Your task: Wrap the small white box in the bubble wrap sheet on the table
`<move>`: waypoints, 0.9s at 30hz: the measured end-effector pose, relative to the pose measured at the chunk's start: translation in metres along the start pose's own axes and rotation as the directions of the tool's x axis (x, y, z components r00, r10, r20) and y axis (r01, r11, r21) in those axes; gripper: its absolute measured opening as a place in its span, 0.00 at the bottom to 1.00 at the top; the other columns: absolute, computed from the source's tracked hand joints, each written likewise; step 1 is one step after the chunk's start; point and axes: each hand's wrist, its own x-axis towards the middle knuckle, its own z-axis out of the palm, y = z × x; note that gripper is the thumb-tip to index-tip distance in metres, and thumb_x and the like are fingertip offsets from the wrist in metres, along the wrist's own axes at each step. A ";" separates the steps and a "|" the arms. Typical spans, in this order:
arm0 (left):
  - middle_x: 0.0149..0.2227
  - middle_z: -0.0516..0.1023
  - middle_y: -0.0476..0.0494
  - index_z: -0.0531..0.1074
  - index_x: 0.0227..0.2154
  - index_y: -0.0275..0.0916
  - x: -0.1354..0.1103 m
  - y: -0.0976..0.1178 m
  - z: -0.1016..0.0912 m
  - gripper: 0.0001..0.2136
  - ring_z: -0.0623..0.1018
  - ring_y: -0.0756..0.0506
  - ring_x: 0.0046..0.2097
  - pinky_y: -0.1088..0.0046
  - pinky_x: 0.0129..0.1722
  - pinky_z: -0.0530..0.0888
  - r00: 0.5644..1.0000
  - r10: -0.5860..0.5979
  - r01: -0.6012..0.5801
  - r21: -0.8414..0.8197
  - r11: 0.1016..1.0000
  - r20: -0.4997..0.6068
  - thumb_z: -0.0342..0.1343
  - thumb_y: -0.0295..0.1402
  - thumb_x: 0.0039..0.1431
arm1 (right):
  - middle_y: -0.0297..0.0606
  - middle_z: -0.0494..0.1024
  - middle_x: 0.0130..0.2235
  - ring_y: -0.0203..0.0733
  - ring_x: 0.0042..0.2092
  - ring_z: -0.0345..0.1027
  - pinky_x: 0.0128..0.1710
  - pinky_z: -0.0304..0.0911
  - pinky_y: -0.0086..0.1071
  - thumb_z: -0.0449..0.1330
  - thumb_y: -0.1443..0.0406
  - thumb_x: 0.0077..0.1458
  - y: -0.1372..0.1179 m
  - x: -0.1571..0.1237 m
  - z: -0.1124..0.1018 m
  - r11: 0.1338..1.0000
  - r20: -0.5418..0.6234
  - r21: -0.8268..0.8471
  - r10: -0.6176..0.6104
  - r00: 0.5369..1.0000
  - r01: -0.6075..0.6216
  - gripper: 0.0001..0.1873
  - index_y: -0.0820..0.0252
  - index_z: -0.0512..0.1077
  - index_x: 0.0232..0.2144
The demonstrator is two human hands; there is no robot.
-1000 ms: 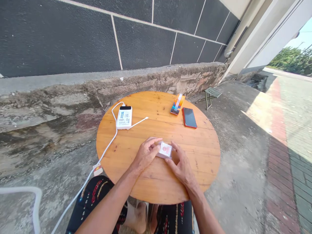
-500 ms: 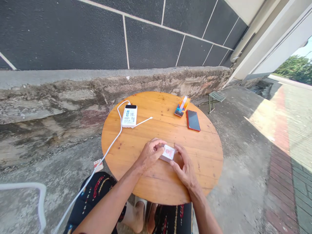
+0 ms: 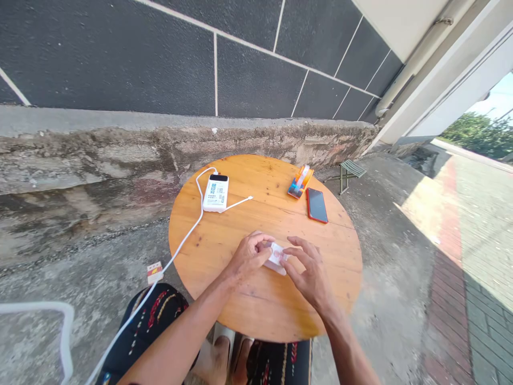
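Note:
A small stack that looks like a deck of playing cards [image 3: 277,254], white with a pinkish print on top, lies on the round wooden table [image 3: 256,315] close to me. My left hand [image 3: 251,253] grips its left side, thumb near the top face and fingers curled behind. At the right side, my right hand [image 3: 306,267] has its thumb and a bent finger touching the right edge of the stack, the other fingers raised. Blur hides whether a single card is lifted.
A white power bank [image 3: 216,193] with a long white cable [image 3: 188,230] lies at the table's back left. An orange tape dispenser [image 3: 300,182] and a red-edged phone [image 3: 317,205] lie at the back right. A small box [image 3: 154,271] is on the ground; a folding stool [image 3: 350,170] stands beyond.
My right fingers have moved from the stack's far and near corners to its right edge and top. My left hand keeps its hold. The view has shifted slightly.

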 end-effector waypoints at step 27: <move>0.40 0.73 0.47 0.71 0.45 0.40 -0.003 0.003 0.005 0.19 0.72 0.49 0.34 0.73 0.36 0.70 0.993 0.120 -0.121 0.137 0.983 0.020 0.55 0.27 0.48 | 0.42 0.74 0.48 0.48 0.50 0.67 0.48 0.57 0.43 0.53 0.65 0.58 -0.001 0.032 0.000 0.997 -0.017 0.028 0.067 0.998 -0.067 0.06 0.57 0.68 0.29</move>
